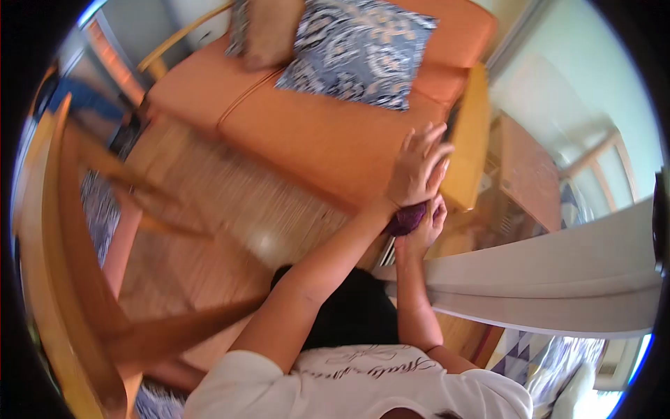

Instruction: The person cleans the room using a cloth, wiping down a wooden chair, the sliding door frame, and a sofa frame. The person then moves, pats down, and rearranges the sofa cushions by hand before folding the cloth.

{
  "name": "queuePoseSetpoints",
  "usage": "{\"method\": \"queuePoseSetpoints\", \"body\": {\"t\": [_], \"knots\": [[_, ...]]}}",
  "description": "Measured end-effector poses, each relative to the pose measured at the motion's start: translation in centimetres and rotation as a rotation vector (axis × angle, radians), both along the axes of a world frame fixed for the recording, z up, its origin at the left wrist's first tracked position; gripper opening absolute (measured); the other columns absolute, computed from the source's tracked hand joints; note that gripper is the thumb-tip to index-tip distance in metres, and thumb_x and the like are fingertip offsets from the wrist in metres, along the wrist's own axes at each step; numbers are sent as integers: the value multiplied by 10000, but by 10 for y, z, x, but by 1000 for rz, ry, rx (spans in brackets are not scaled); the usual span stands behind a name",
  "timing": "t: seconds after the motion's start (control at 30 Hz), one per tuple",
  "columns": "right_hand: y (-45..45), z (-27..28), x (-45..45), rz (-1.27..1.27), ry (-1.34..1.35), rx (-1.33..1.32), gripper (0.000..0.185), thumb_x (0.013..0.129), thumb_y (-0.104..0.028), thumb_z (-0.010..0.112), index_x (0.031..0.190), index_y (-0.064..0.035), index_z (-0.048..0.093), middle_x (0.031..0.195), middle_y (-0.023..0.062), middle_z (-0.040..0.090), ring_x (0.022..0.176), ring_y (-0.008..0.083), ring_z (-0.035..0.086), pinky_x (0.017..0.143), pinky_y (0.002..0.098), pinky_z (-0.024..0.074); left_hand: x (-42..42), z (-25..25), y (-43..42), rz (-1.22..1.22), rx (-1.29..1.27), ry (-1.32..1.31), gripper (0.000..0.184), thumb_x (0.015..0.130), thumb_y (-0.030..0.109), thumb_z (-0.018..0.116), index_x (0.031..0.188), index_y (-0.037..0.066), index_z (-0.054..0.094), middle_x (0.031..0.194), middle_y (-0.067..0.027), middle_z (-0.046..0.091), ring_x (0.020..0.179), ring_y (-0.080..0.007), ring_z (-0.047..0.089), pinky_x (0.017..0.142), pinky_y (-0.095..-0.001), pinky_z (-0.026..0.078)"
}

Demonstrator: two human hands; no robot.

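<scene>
A dark purple scrunchie [407, 219] of bunched, shiny cloth is at my left wrist; whether it goes all the way round cannot be seen. Above it, my left hand [420, 167] reaches out with its fingers extended and apart, holding nothing. Close under that wrist is my right hand [426, 225], its fingers curled at the scrunchie's edge and partly covered by the left hand. Both hands are in front of the right end of an orange sofa [307, 133], near its wooden armrest [469, 143].
A patterned blue-grey cushion [359, 52] and a brown cushion [272, 31] lie on the sofa. Wooden chair parts [77, 279] rise on the left. A pale curved panel [544, 272] stands at right, before a wooden tabletop [527, 171]. Wood flooring [202, 174] lies below.
</scene>
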State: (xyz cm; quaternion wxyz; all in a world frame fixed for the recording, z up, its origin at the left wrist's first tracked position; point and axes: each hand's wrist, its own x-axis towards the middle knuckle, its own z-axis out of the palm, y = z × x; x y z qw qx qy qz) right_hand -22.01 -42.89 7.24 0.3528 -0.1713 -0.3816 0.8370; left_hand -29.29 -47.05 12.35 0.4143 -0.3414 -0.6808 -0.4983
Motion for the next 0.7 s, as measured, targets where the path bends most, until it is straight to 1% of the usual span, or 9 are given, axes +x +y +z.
{"method": "queuePoseSetpoints", "body": {"t": [0.07,0.13,0.2,0.23,0.3,0.33,0.4,0.5,0.7], "knots": [[-25,-1,9,128,-97,60,219,940,-199,582,1074,-71,465,980,44,527,845,125,540,729,284,496,8,-15,-41,150,157,-142,308,834,172,677,1089,31,577,1209,-152,552,1097,-323,523,946,-402,417],[-61,9,25,208,-88,196,206,940,-184,578,1070,-63,473,970,43,522,869,118,530,740,276,488,26,-62,-79,147,511,-361,276,880,196,623,1088,20,580,1148,-150,584,1034,-279,570,883,-371,441],[-81,3,19,274,-41,515,175,938,-155,578,1054,-55,494,964,45,515,864,112,519,759,253,457,55,-93,-122,276,622,-458,264,907,194,610,1100,17,574,1080,-103,613,971,-182,591,812,-311,471],[-88,-4,14,353,9,597,140,935,-154,583,999,-32,560,913,36,547,809,117,524,761,252,441,65,-100,-135,300,628,-461,264,907,194,610,1100,17,574,1080,-103,613,971,-182,591,812,-311,471],[-98,8,3,635,-67,903,188,942,-188,578,913,-9,625,845,31,587,756,107,532,728,250,442,88,-96,-152,-422,1367,-980,251,902,156,620,1108,21,566,1030,-78,617,924,-144,599,761,-279,499],[-104,5,-6,653,-67,906,188,942,-188,578,913,-9,625,845,31,587,756,107,532,728,250,442,82,-116,-148,-440,1483,-909,255,903,140,617,1120,21,557,1013,-73,618,881,-147,618,728,-274,528],[-116,4,-31,561,29,935,310,958,-259,550,846,7,666,769,33,615,732,91,546,685,254,453,81,-107,-147,-312,1450,-916,256,907,156,613,1120,26,557,1009,-66,614,869,-147,618,712,-275,532],[-115,25,-66,495,-25,926,392,974,-341,506,907,12,663,797,69,639,747,141,596,680,282,492,70,-107,-153,-135,1410,-913,252,918,197,602,1114,45,560,987,-39,606,828,-136,607,663,-280,530],[-144,31,-160,533,-56,751,411,968,-338,510,809,13,653,716,53,628,652,102,562,555,258,442,43,-114,-182,127,1661,-736,254,937,263,582,1086,58,571,964,-14,609,797,-109,588,639,-274,499]]}}
